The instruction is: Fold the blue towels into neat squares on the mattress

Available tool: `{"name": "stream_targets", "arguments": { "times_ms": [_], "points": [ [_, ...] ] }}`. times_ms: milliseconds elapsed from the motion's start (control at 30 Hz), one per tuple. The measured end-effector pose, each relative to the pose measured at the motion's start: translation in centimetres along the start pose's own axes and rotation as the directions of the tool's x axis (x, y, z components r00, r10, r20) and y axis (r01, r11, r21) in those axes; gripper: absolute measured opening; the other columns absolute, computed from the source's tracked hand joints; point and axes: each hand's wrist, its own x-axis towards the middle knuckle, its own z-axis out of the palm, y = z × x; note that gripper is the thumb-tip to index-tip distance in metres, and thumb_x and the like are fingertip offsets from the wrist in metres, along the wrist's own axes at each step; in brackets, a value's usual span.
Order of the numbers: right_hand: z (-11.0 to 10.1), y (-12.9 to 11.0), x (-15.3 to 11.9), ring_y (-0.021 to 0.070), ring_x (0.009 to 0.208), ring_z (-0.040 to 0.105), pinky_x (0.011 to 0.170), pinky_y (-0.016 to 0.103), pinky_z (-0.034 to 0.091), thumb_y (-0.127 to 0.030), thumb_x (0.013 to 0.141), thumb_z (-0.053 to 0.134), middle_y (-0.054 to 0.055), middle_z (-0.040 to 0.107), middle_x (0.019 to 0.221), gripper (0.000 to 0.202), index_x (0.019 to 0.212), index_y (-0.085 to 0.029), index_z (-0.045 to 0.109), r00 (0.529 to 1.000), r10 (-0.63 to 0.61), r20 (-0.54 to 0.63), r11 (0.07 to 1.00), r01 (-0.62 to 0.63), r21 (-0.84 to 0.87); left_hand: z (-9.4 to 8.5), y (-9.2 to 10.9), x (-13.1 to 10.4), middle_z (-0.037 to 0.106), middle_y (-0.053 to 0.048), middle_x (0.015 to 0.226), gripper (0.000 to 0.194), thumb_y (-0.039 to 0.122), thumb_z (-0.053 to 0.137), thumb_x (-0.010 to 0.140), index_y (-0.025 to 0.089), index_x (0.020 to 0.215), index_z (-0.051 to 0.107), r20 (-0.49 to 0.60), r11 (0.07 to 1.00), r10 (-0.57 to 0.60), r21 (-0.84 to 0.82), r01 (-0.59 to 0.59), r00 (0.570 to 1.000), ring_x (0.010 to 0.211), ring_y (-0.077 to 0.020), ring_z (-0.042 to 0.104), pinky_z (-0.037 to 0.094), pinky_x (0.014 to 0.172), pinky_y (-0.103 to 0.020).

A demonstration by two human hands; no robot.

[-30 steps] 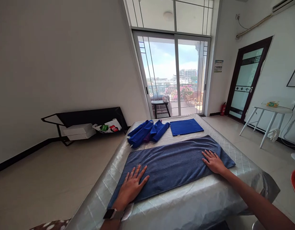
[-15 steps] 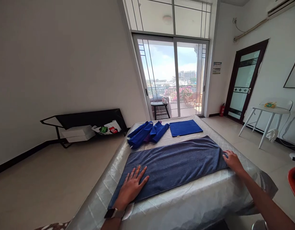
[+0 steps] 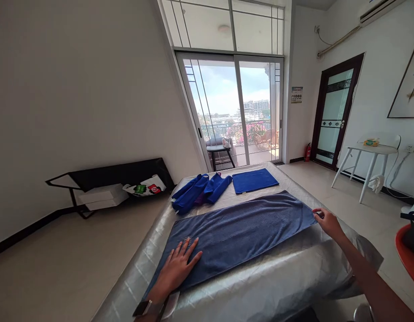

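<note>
A grey-blue towel (image 3: 240, 232) lies spread across a plastic-covered mattress (image 3: 227, 290), with slight wrinkles. My left hand (image 3: 178, 264) rests flat on its left part, fingers spread. At the towel's right end, my right hand (image 3: 326, 221) pinches the edge near the corner between thumb and fingers. Beyond the towel, a folded bright blue cloth (image 3: 255, 180) lies flat. To its left are rolled or bunched blue cloths (image 3: 193, 192), with a bit of purple showing among them.
A low black bench (image 3: 116, 174) with white boxes (image 3: 102, 197) and a bag stands by the left wall. Sliding glass doors (image 3: 238, 112) are behind the mattress. On the right are a white table (image 3: 373, 148), a dark-framed door (image 3: 337, 112) and a red chair (image 3: 408, 255).
My right hand has gone from resting with spread fingers on the towel's end to pinching its edge, and the wrinkles there are smoother. The view has turned slightly right.
</note>
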Motion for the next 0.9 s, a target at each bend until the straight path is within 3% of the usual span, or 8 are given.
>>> {"name": "stream_targets", "arguments": {
  "times_ms": [67, 167, 300, 433, 567, 667, 767, 900],
  "points": [
    [-0.2, -0.9, 0.1, 0.0227, 0.068, 0.068, 0.068, 0.031, 0.049, -0.042, 0.082, 0.053, 0.003, 0.072, 0.072, 0.032, 0.096, -0.023, 0.074, 0.999, -0.039, -0.008, 0.996, 0.039, 0.086, -1.6, 2.6, 0.8, 0.043, -0.012, 0.16, 0.072, 0.065, 0.027, 0.097, 0.024, 0.154, 0.044, 0.01, 0.995, -0.027, -0.096, 0.028, 1.0, 0.148, -0.0336, 0.038, 0.032, 0.118, -0.056],
    [0.1, -3.0, 0.2, 0.0226, 0.069, 0.067, 0.069, 0.032, 0.05, -0.045, 0.082, 0.053, 0.004, 0.073, 0.075, 0.034, 0.096, -0.022, 0.074, 0.995, -0.102, -0.018, 0.976, 0.103, 0.189, -4.5, 10.4, 2.5, 0.055, -0.01, 0.15, 0.062, 0.061, 0.037, 0.096, 0.024, 0.143, 0.056, -0.036, 0.908, 0.094, -0.407, -0.1, 0.995, 0.139, -0.0295, 0.049, 0.039, 0.115, -0.047],
    [1.8, -6.6, -0.3, 0.0207, 0.069, 0.065, 0.07, 0.032, 0.051, -0.045, 0.084, 0.053, 0.003, 0.072, 0.078, 0.033, 0.096, -0.022, 0.073, 0.981, -0.193, 0.034, 0.946, 0.177, 0.272, -6.4, 24.5, 5.9, 0.068, -0.01, 0.128, 0.046, 0.056, 0.053, 0.093, 0.024, 0.122, 0.07, -0.069, 0.486, 0.322, -0.844, -0.228, 0.944, 0.106, -0.0239, 0.066, 0.05, 0.097, -0.038],
    [4.1, -8.7, -1.5, 0.0201, 0.075, 0.066, 0.075, 0.033, 0.053, -0.043, 0.083, 0.061, 0.001, 0.073, 0.081, 0.027, 0.1, -0.025, 0.07, 0.905, -0.36, 0.226, 0.896, 0.268, 0.353, -4.8, 34.6, 9.3, 0.072, -0.008, 0.097, 0.06, 0.07, 0.059, 0.084, 0.016, 0.109, 0.071, 0.067, -0.019, 0.272, -0.997, 0.075, 0.96, 0.086, -0.0191, 0.065, 0.05, 0.074, -0.03],
    [5.6, -7.4, -0.6, 0.0203, 0.08, 0.07, 0.076, 0.033, 0.056, -0.046, 0.079, 0.067, 0.001, 0.074, 0.086, 0.038, 0.111, -0.025, 0.065, 0.764, -0.437, 0.475, 0.806, 0.098, 0.584, -2.4, 37.3, 10.7, 0.069, -0.004, 0.087, 0.072, 0.078, 0.071, 0.068, 0.014, 0.1, 0.069, 0.16, -0.332, 0.227, -0.915, 0.23, 0.961, 0.082, -0.0166, 0.063, 0.047, 0.073, -0.027],
    [6.2, -5.4, 2.7, 0.0199, 0.079, 0.071, 0.072, 0.033, 0.058, -0.049, 0.08, 0.064, 0.002, 0.073, 0.084, 0.041, 0.111, -0.023, 0.066, 0.835, -0.31, 0.455, 0.768, -0.061, 0.637, -1.3, 36.7, 10.5, 0.068, -0.003, 0.083, 0.071, 0.068, 0.085, 0.057, 0.015, 0.102, 0.069, 0.226, -0.316, 0.224, -0.903, 0.29, 0.948, 0.07, -0.0126, 0.058, 0.041, 0.062, -0.024],
    [7.3, -3.9, 7.4, 0.0168, 0.069, 0.069, 0.063, 0.028, 0.057, -0.048, 0.085, 0.057, 0.004, 0.071, 0.079, 0.036, 0.104, -0.019, 0.069, 0.94, 0.002, 0.34, 0.866, -0.172, 0.47, -1.0, 36.2, 10.3, 0.065, 0.001, 0.076, 0.066, 0.052, 0.091, 0.054, 0.015, 0.104, 0.069, 0.273, -0.252, 0.212, -0.912, 0.323, 0.938, 0.059, -0.0087, 0.05, 0.033, 0.054, -0.022],
    [9.4, -3.4, 12.4, 0.0159, 0.056, 0.065, 0.053, 0.027, 0.054, -0.048, 0.084, 0.063, 0.002, 0.068, 0.069, 0.038, 0.102, -0.016, 0.069, 0.943, 0.196, 0.268, 0.93, -0.265, 0.253, -1.0, 36.3, 10.1, 0.062, 0.002, 0.071, 0.058, 0.049, 0.086, 0.065, 0.014, 0.108, 0.069, 0.258, -0.214, 0.205, -0.929, 0.301, 0.944, 0.056, -0.0082, 0.045, 0.032, 0.054, -0.023]
  ]
}}
